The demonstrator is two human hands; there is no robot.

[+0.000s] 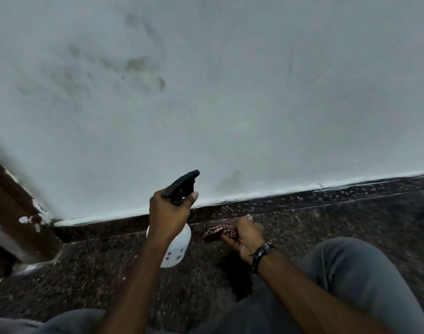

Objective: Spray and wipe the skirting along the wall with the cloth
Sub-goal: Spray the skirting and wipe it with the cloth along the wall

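My left hand grips the neck of a white spray bottle with a black trigger head, its nozzle aimed at the wall above the skirting. The dark speckled stone skirting runs along the foot of the pale wall, with a white paint line on its top edge. My right hand holds a red-and-white checked cloth bunched against the floor just below the skirting. A dark braided band circles my right wrist.
A brown wooden door frame with chipped white paint stands at the left corner. The pale wall carries dark smudges. My knees in grey trousers crouch over the dark speckled floor.
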